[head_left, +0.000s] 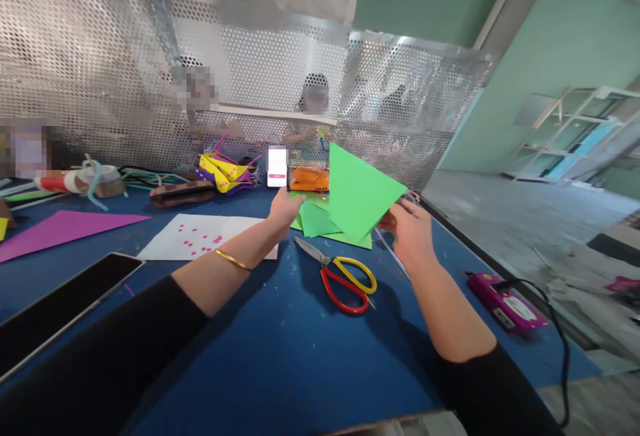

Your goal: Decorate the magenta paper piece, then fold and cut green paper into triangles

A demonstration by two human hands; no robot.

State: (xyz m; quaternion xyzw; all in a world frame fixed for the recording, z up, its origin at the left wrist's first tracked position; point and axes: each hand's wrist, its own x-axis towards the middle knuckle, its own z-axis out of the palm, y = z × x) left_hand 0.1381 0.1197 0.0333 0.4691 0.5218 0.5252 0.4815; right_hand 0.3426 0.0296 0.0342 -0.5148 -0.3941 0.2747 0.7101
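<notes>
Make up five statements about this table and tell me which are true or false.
1. The right hand holds a green sheet. True.
2. The green sheet is a circle. False: it has straight edges and corners.
3. The white sheet with pink dots lies left of the scissors. True.
4. The scissors are in the right hand. False: they lie on the blue table.
5. Both scissor handles are yellow. False: one is red.

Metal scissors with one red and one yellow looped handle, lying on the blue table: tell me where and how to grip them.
Take the scissors by the red loop and yellow loop from the near right, probably with the right hand once free: the loops lie that way, while the metal blades aim away to the left.
</notes>
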